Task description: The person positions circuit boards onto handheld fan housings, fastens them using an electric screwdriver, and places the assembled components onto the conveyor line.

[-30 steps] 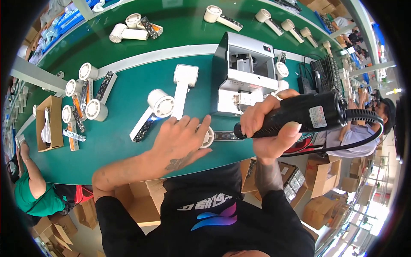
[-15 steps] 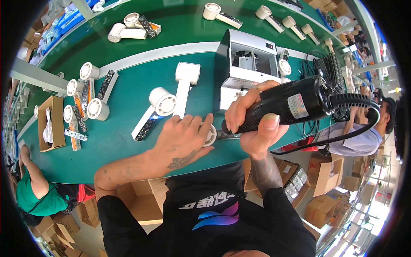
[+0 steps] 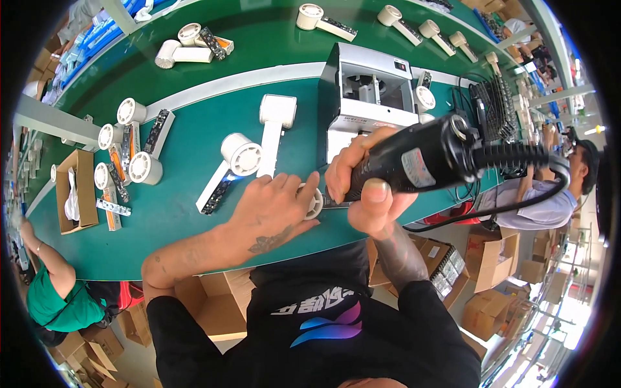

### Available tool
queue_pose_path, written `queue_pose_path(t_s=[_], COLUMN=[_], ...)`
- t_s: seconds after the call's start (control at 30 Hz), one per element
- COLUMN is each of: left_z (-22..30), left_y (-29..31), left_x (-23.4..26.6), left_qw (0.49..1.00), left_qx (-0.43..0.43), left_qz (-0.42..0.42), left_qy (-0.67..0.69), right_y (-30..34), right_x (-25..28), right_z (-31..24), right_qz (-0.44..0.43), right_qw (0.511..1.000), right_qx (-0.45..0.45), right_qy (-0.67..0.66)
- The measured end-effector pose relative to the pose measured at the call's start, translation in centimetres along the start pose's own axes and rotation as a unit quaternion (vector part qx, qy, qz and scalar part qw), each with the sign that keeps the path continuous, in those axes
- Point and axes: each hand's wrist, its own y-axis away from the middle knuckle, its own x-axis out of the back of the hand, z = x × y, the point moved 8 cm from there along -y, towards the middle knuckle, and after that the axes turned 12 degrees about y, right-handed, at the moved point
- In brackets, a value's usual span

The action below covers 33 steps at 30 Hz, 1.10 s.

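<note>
My right hand (image 3: 372, 194) is wrapped round a black electric screwdriver (image 3: 446, 155), its corded end toward the right. The screwdriver's tip is hidden behind my fingers. Under it lies a white handheld fan (image 3: 315, 205), its round grille showing beside my left fingers and its dark handle mostly covered. My left hand (image 3: 272, 205) holds that fan's head against the green table, fingers curved over it. Just beyond my left hand lie a fan with an opened handle (image 3: 244, 155) and another white fan (image 3: 278, 113).
A silver and black machine (image 3: 378, 116) stands past my right hand. Several fans with exposed circuit boards (image 3: 143, 167) sit at left beside a cardboard box (image 3: 77, 191). More fans (image 3: 312, 16) rest on the green belt beyond. The screwdriver's cord (image 3: 517, 155) loops right. Co-workers sit on both sides.
My right hand and the screwdriver have shifted left, closer to my left hand. The inner part of the silver machine has turned. My left hand stays on the fan.
</note>
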Motion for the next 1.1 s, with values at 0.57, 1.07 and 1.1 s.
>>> queue_pose_path(t_s=[0.57,1.07,1.1], left_z=[0.6,0.3,0.3], left_y=[0.1,0.4,0.4], left_x=[0.1,0.0,0.1], left_qw=[1.0,1.0,1.0], left_qx=[-0.005,0.003,0.004], left_qz=[0.014,0.019,0.019], left_qy=[-0.022,-0.002,0.0], right_y=[-5.0,-0.4,-0.3], right_x=[5.6,1.5,0.8], right_z=[-4.3,-2.5,-2.6], right_qz=[0.103,0.057,0.024], right_qw=[0.991,0.992,0.997], right_qx=[0.059,-0.011,-0.066], right_qy=[0.058,-0.108,-0.017])
